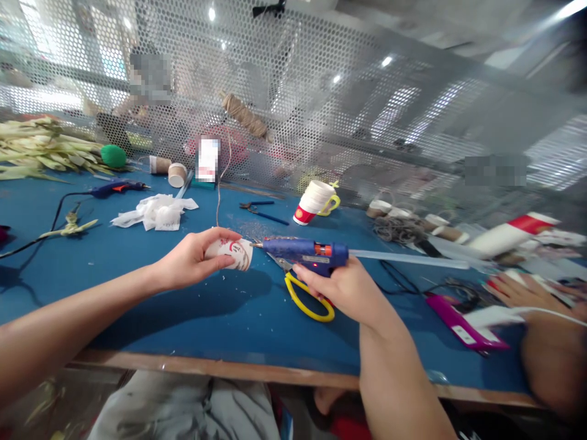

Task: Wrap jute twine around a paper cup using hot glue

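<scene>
My left hand [195,260] is closed round a small white paper cup [236,253] with red and dark print, held tilted above the table. In my right hand [343,284] is a blue hot glue gun [302,253], gripped by its handle. Its nozzle meets or nearly meets the cup's rim; I cannot tell which. A long clear glue stick [408,260] juts from the gun's back. Below the gun lie scissors with yellow handles [309,304], their blades partly covered by it.
A stack of paper cups [314,198], pliers [263,211], crumpled white material [160,212] and another glue gun [117,188] lie on the blue table [192,330]. A twine roll [247,116] hangs on the mesh. At right are a purple power strip [463,324] and another person's hand [518,287].
</scene>
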{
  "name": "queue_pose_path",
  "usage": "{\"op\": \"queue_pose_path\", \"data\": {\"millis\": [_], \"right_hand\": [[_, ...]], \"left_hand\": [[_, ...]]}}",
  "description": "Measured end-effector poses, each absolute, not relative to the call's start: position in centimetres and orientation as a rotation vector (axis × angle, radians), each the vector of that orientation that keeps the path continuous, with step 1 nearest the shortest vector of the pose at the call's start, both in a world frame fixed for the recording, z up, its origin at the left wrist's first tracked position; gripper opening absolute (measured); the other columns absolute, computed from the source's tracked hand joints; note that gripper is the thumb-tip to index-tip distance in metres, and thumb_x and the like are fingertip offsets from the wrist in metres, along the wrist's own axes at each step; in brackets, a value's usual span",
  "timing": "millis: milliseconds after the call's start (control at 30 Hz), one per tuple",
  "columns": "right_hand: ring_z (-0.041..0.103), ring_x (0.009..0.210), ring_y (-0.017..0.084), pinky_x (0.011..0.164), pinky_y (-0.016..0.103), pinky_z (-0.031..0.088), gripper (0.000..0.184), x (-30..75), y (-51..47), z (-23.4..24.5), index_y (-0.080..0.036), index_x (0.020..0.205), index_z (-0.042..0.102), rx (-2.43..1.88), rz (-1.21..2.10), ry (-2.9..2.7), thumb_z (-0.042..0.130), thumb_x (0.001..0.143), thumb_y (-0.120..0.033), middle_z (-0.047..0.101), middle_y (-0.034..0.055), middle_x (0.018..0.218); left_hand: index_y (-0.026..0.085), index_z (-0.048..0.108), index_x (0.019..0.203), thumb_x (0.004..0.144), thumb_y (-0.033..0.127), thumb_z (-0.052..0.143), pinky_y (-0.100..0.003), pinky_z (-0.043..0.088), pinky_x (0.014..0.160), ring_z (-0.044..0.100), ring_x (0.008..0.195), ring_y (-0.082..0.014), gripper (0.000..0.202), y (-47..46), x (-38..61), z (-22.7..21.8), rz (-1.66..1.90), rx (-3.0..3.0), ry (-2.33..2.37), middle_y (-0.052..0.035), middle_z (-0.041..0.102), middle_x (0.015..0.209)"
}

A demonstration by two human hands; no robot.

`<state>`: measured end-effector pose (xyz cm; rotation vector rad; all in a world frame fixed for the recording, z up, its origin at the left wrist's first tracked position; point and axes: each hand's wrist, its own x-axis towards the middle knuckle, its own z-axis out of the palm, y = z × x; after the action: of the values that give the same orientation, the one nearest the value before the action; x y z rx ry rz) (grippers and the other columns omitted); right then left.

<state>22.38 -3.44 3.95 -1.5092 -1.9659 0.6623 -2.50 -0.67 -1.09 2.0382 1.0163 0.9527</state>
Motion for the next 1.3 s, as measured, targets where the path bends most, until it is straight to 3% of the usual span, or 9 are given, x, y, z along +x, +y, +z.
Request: {"op": "queue_pose_path", "data": {"millis": [300, 600, 867, 1300], "right_hand": [[0.048, 0.037, 0.009, 0.038, 0.021, 0.042, 0.021, 22.64, -3.77, 3.93, -0.018, 0.057, 0.054, -1.523, 0.669, -2.014, 0.057, 0.073, -0.032, 0.050, -0.0032, 0.041], [0.046, 0.036, 0.009, 0.040, 0.021, 0.044, 0.027, 22.62, -3.63, 4.01, -0.020, 0.050, 0.048, -1.480, 0.627, -1.982, 0.057, 0.073, -0.031, 0.049, -0.0033, 0.039], [0.049, 0.039, 0.010, 0.039, 0.020, 0.043, 0.018, 22.84, -4.01, 4.01, -0.017, 0.065, 0.059, -1.508, 0.749, -1.991, 0.058, 0.072, -0.033, 0.049, -0.0036, 0.043], [0.046, 0.037, 0.009, 0.040, 0.021, 0.042, 0.027, 22.95, -3.69, 3.98, -0.018, 0.052, 0.050, -1.459, 0.703, -1.959, 0.058, 0.072, -0.035, 0.049, -0.0032, 0.040]], "left_hand": [[0.015, 0.051, 0.112, 0.080, 0.036, 0.052, -0.023, 0.047, 0.067, 0.060, 0.076, -0.0144, 0.038, -0.66, -2.55, -0.98, 0.975, 2.043, 1.028, -0.0055, 0.066, 0.095], [0.015, 0.052, 0.112, 0.080, 0.037, 0.053, -0.023, 0.047, 0.066, 0.059, 0.073, -0.0140, 0.039, -0.83, -2.61, -0.80, 0.973, 2.054, 0.992, -0.0056, 0.066, 0.094], [0.014, 0.053, 0.110, 0.078, 0.036, 0.055, -0.022, 0.047, 0.064, 0.059, 0.074, -0.0138, 0.039, -0.72, -2.53, -0.67, 0.978, 1.962, 0.967, -0.0069, 0.066, 0.097], [0.013, 0.053, 0.110, 0.078, 0.035, 0.057, -0.021, 0.046, 0.064, 0.058, 0.073, -0.0130, 0.039, -0.82, -2.49, -0.64, 0.972, 1.908, 0.922, -0.0072, 0.066, 0.095]]}}
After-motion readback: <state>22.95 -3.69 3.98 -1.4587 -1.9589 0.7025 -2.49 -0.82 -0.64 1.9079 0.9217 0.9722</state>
